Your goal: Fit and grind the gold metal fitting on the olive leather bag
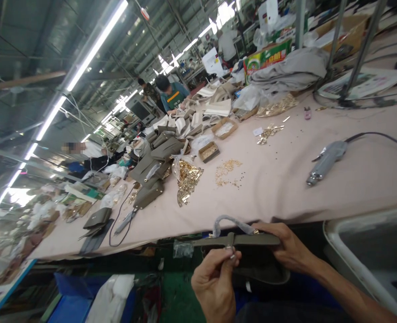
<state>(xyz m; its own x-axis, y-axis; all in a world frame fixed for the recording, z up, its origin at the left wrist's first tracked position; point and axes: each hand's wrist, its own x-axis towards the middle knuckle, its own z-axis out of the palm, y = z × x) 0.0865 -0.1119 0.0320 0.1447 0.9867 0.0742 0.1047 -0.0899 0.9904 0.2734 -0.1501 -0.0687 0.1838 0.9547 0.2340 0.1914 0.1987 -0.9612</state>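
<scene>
Two hands hold one olive-green bag (pixel 248 240) just off the near edge of a long table (pixel 285 188) covered in pale pink cloth. The left hand (pixel 215 280) is nearly closed, thumb and fingertips pinching a small metal fitting at the middle of the bag's top edge. The right hand (pixel 290 249) is half curled, gripping the bag's right end. The bag shows edge-on as a thin, flat, dark olive strip, with one grey wrapped handle (pixel 230 222) arching above it.

On the table, from left to right: a stack of folded olive bags (pixel 151 168) toward the far left, one clear packet of gold metal parts (pixel 186 179), two small open cardboard boxes (pixel 209 151), a loose scatter of gold parts (pixel 228 172), and one grey corded power tool (pixel 326 161) lying near the right end.
</scene>
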